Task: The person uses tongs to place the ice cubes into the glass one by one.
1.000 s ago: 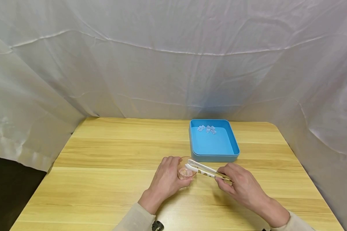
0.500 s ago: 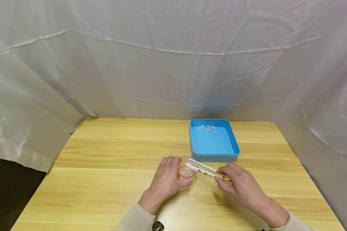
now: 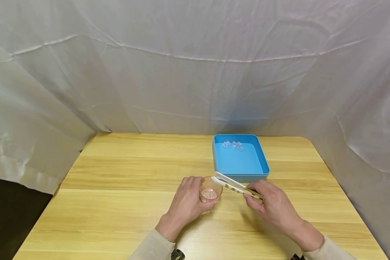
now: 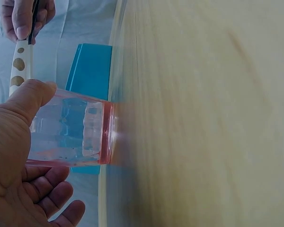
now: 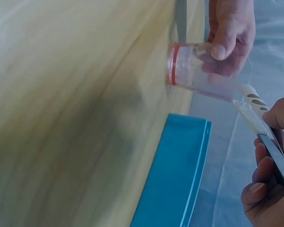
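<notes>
My left hand [image 3: 189, 198] holds a clear pinkish cup [image 3: 211, 189] upright on the table, thumb on the near side and fingers around the far side. Clear cubes [image 4: 91, 127] lie at the bottom of the cup; how many is hard to tell. In my right hand [image 3: 273, 202] is a pair of white tongs [image 3: 234, 185] with brown spots. Their tips stand slightly apart by the cup's right rim, and no cube shows between them. Behind the cup is a blue square tray [image 3: 240, 162] with several clear cubes [image 3: 237, 146] near its back wall.
The wooden table [image 3: 133, 173] reaches out on both sides of the hands. A pale cloth curtain [image 3: 182, 83] hangs along the table's back and sides. The blue tray's front edge stands close behind the cup and tongs.
The tongs have lifted from over the cup's mouth and shifted slightly right and toward the tray. My left hand and the cup have stayed in place.
</notes>
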The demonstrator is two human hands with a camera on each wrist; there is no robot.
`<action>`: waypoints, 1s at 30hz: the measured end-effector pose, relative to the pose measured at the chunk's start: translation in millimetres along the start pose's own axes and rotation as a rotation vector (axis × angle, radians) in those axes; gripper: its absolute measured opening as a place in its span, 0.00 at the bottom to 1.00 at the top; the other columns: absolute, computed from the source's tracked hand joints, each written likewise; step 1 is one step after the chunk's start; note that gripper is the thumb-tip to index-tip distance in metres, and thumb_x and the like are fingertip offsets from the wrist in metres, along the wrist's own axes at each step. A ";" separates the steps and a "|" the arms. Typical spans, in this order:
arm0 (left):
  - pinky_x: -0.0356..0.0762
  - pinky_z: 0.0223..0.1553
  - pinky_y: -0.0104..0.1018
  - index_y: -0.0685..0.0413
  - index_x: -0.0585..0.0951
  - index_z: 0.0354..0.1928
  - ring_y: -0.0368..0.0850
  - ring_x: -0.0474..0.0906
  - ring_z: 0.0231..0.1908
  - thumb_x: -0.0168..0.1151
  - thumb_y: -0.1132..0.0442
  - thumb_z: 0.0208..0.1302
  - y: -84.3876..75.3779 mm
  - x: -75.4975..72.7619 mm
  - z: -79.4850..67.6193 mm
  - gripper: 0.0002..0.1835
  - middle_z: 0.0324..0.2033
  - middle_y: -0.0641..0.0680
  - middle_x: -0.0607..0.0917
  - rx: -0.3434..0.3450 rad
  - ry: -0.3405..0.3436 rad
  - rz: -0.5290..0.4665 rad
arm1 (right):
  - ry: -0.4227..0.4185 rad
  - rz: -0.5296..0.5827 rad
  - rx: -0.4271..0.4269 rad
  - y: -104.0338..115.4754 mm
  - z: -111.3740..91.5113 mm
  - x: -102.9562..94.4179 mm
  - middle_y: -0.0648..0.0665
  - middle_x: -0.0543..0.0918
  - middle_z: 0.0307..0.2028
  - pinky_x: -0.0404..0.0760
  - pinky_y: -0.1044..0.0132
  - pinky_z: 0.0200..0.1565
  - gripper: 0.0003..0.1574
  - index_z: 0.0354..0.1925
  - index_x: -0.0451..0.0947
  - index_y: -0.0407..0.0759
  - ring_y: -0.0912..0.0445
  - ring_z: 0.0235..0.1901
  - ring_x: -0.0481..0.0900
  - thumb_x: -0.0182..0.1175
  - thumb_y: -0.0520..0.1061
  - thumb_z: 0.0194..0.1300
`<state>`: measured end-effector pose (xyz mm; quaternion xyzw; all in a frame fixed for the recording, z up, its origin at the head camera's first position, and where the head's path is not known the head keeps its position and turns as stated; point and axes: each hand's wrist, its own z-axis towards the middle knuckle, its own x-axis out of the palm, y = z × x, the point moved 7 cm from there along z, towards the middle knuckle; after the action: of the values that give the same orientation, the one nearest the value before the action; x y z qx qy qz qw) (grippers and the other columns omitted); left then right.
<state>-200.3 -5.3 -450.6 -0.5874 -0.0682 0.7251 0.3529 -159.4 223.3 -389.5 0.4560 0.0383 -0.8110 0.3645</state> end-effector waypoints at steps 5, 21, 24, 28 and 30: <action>0.80 0.54 0.45 0.58 0.81 0.57 0.49 0.78 0.49 0.83 0.43 0.51 0.1 -0.3 -0.4 0.37 0.47 0.54 0.85 0.002 0.000 0.001 | 0.000 -0.046 0.043 -12.9 8.8 -5.9 0.54 0.80 0.32 0.75 0.71 0.28 0.13 0.40 0.83 0.44 0.64 0.29 0.71 0.75 0.37 0.56; 0.80 0.53 0.44 0.58 0.80 0.57 0.48 0.76 0.49 0.83 0.44 0.50 1.4 1.4 -1.4 0.38 0.46 0.53 0.85 -0.012 0.013 -0.011 | 0.098 -0.075 0.417 -85.5 23.7 -9.6 0.40 0.85 0.38 0.79 0.53 0.34 0.12 0.45 0.86 0.35 0.52 0.31 0.78 0.67 0.45 0.72; 0.80 0.53 0.44 0.58 0.80 0.57 0.48 0.76 0.49 0.83 0.43 0.51 1.1 1.0 -0.9 0.38 0.46 0.53 0.85 -0.009 0.010 -0.011 | 0.123 -0.112 0.444 -99.0 27.7 -7.8 0.38 0.84 0.37 0.77 0.55 0.33 0.14 0.45 0.85 0.33 0.51 0.30 0.77 0.65 0.45 0.72; 0.80 0.53 0.45 0.58 0.80 0.57 0.48 0.76 0.49 0.83 0.43 0.51 0.7 0.8 -0.5 0.38 0.47 0.53 0.85 -0.011 0.008 -0.014 | 0.180 -0.187 0.451 -113.9 33.7 -6.2 0.38 0.82 0.34 0.73 0.58 0.28 0.17 0.45 0.84 0.32 0.51 0.26 0.73 0.62 0.47 0.73; 0.80 0.53 0.45 0.58 0.80 0.57 0.48 0.76 0.50 0.83 0.43 0.50 0.6 0.9 -0.5 0.38 0.47 0.53 0.85 -0.012 0.008 -0.013 | 0.201 -0.223 0.441 -118.3 37.1 -5.1 0.39 0.81 0.31 0.71 0.59 0.26 0.18 0.45 0.84 0.31 0.51 0.24 0.71 0.61 0.47 0.73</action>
<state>-200.2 -5.4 -451.8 -0.5919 -0.0747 0.7201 0.3543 -258.2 298.0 -396.0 0.5956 -0.0533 -0.7855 0.1593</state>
